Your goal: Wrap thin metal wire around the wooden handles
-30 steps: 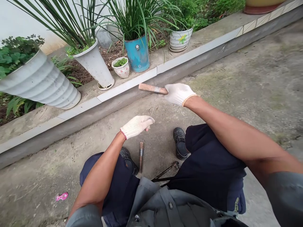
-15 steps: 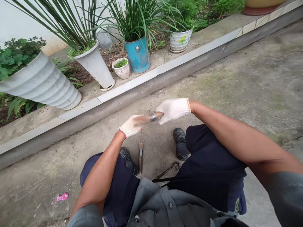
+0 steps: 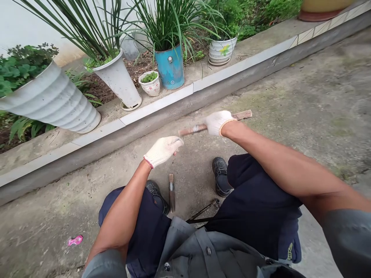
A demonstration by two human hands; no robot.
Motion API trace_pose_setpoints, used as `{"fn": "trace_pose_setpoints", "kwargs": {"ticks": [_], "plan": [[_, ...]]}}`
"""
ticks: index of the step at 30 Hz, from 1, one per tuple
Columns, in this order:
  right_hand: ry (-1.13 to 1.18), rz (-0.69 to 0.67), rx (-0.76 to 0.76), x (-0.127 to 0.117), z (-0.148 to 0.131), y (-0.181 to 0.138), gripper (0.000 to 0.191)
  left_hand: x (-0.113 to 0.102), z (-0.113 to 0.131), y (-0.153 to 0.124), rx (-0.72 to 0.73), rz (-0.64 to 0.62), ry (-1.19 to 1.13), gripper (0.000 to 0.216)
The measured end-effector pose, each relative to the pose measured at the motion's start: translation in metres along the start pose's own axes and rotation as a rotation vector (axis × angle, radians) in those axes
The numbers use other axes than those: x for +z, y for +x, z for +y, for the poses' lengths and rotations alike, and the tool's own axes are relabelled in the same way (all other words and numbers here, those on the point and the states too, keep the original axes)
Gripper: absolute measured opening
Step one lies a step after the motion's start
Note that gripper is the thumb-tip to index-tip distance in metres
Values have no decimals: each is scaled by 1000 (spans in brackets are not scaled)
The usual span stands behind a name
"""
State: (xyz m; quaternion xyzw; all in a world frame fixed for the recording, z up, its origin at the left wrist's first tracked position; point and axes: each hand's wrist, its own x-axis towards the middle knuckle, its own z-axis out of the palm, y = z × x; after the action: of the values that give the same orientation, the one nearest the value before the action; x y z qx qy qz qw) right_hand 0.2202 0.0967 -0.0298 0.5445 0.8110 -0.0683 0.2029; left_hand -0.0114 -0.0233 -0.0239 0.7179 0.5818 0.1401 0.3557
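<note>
Six containers are standing along the ledge (image 3: 162,101), and we are crouching before them on the concrete (image 3: 313,116). At the far left, a ribbed pot (image 3: 62,98) is holding a leafy plant (image 3: 21,71). Next to it, a tall pot (image 3: 120,81) is resting in a saucer (image 3: 131,107), with long blades (image 3: 100,29) rising out of it and low greenery (image 3: 107,60) filling its rim. A small pot (image 3: 151,87), marked in red, is carrying a short green plant (image 3: 149,77). Just beside it, a blue can (image 3: 170,69) is bearing a thick tuft of grass (image 3: 165,23). Farther right, a white pot (image 3: 222,50) with a yellow and green motif is sitting below feathery foliage (image 3: 224,19); the contents of the yellow pot (image 3: 326,7) are lying out of view.

Our right hand (image 3: 218,122), gloved, is gripping a stick (image 3: 243,114) round its middle, fingers clamped on the wood; wire (image 3: 199,127) is binding it on one side. Our gloved left hand (image 3: 164,150) is hovering by that stick's end, fingers curling together; we are not managing to tell whether they are pinching anything. Another stick, the ground stick (image 3: 172,197), also wire-bound, is lying beside our left shoe (image 3: 156,196).
</note>
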Motion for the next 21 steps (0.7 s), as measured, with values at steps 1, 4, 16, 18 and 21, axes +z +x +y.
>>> {"fn": "trace_pose_setpoints", "kwargs": {"ticks": [1,4,16,18,21], "plan": [[-15,-63,-74,4,-5,-3,35,-2,-2,1,-5,33,5,40],[23,-235,-407,13,-16,-19,23,-8,-9,3,-24,102,45,40],[448,193,-251,-11,0,-10,39,13,-3,0,-12,-149,24,43],[377,247,-123,-11,5,-3,37,11,2,-1,-9,-145,22,43],[194,183,-11,-8,5,1,33,4,4,-2,13,-103,47,44]]}}
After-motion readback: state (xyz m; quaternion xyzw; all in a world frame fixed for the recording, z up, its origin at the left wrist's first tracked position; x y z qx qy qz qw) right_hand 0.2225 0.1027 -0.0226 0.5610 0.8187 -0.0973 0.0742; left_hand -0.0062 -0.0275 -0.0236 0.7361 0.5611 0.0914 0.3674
